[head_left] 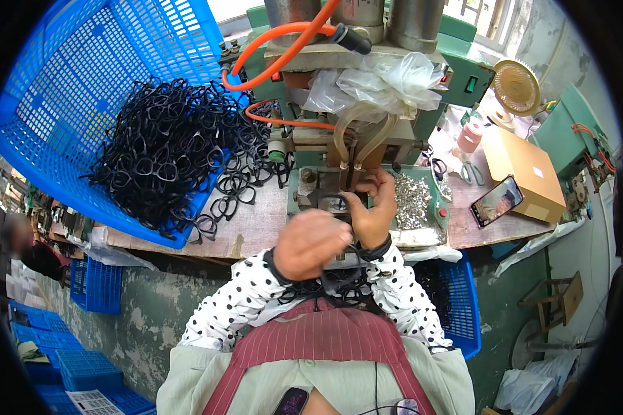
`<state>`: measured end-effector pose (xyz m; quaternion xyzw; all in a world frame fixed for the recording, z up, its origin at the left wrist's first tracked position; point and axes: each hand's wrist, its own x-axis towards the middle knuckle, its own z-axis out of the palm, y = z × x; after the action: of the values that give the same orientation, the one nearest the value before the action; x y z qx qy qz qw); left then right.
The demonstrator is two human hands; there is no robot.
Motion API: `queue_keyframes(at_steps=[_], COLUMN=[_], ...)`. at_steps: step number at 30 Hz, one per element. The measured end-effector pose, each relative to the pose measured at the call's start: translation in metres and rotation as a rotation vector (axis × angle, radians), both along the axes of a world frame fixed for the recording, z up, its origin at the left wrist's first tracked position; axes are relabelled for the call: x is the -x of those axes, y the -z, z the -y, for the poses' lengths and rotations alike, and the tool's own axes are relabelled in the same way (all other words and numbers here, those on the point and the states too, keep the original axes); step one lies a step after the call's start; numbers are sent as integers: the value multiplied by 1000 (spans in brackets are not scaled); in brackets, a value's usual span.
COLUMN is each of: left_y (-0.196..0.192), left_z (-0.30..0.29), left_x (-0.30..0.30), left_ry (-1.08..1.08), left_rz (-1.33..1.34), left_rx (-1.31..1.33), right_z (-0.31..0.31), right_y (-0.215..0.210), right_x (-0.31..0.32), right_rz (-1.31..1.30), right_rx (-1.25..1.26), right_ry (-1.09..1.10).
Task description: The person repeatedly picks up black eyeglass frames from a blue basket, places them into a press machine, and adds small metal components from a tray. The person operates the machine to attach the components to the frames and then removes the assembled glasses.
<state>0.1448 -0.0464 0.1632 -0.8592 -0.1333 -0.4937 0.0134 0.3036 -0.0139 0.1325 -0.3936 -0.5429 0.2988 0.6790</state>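
A dark eyeglass frame [334,202] sits at the fixture of a green bench press [354,160], below its working head. My right hand [375,211] is against the fixture, thumb and fingers bent in a pinch at the frame's right edge. Much of the frame is hidden by my hands and the machine. My left hand [310,243] hovers just in front of the fixture, back up, its fingers smeared by motion. More black eyeglass frames [346,289] lie on my lap, beneath my wrists. Beside my right hand, a tray [422,238] bears a heap of small silvery metal parts [412,200].
A large blue basket [55,166] full of black frames tilts on the table's left, spilling some out. Orange air hoses [291,41] arch over the machine. At right are a phone [497,202], pliers [472,173] and a cardboard box [522,173]. Another blue basket [469,304] stands below.
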Motion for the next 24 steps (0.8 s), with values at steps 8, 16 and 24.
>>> queue_keyframes(at_steps=[8, 16, 24], left_y=[-38, 3, -32], left_z=[-27, 3, -11], left_x=[16, -5, -1], left_ry=[-15, 106, -283], left_rz=[796, -120, 663], left_rx=[738, 44, 425], right_z=[-3, -2, 0], right_y=[11, 2, 1], right_x=[8, -15, -7], right_rz=[-131, 86, 50], right_rx=[-41, -3, 79], right_ry=[92, 45, 11])
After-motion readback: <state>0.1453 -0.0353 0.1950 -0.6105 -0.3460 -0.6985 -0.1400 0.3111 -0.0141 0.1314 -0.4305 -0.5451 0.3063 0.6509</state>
